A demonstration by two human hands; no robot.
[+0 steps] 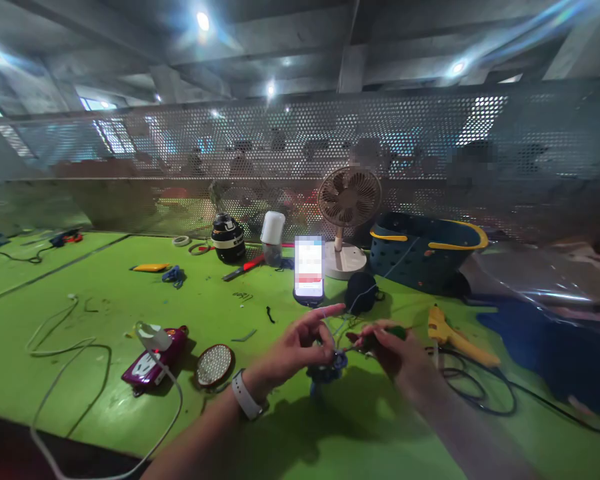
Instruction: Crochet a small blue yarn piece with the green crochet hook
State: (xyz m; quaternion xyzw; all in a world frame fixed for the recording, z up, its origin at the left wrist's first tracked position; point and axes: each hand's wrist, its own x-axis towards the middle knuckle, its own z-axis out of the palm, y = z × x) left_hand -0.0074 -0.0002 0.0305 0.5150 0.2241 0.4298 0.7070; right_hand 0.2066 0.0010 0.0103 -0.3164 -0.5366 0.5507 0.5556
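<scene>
My left hand [300,347] is closed, thumb and fingers pinching a small blue crochet piece [336,362]. Its index finger stretches out to the right, with a pale blue yarn strand [363,296] running by the tip. In my right hand [397,353] is a crochet hook with a green handle [397,331]; its thin end points left at the blue piece, and its tip is too small to make out. Just behind both hands sits a dark ball of yarn [359,292]. A lit phone [309,270] stands upright behind the left hand.
Right of my hands lie a yellow glue gun [460,340] with its cable and blue plastic [535,353]. At the back stand a fan [347,200], a dark basket [415,250] and a black jar [229,240]. A purple power strip [153,363] and round studded disc [215,366] lie left.
</scene>
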